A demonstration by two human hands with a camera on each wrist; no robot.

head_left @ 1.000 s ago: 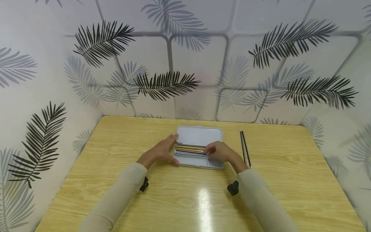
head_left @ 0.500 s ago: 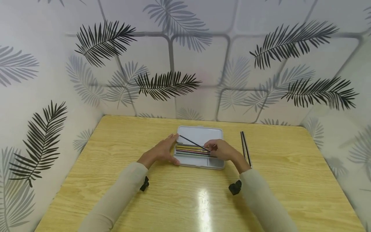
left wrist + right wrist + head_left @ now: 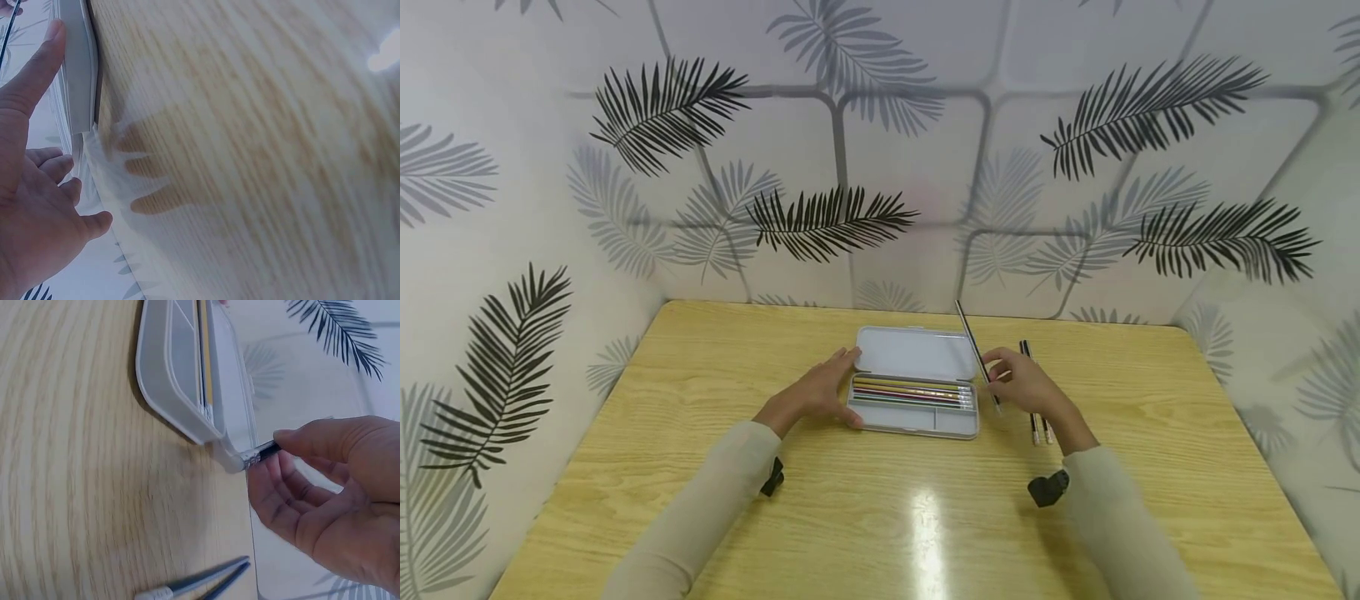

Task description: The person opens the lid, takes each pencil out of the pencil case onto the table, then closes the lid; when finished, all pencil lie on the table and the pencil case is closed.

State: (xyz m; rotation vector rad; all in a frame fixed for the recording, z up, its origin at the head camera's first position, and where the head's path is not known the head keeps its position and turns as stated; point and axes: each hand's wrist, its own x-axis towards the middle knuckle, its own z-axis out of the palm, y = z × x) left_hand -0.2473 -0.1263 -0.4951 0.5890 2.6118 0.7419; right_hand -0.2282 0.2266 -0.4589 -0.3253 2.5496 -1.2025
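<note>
An open white pencil case (image 3: 917,422) lies on the table, its lid folded back. Several coloured pencils (image 3: 910,392) fill its rear compartment. My left hand (image 3: 817,392) rests at the case's left end with its fingers spread; in the left wrist view the thumb (image 3: 39,69) touches the case wall. Just right of the case, my right hand (image 3: 1026,385) pinches a black pencil (image 3: 972,337) between thumb and fingers, held tilted above the table. Its silvery ferrule and eraser end (image 3: 250,457) point down in the right wrist view.
Two more black pencils (image 3: 1036,429) lie side by side on the wooden table (image 3: 1150,433), right of the case and partly behind my right hand. A leaf-patterned wall covering (image 3: 910,267) rises at the table's back edge.
My right hand has lifted the black pencil out of the case and carried it right, turning it more upright. The left hand has stayed at the case's left end.
</note>
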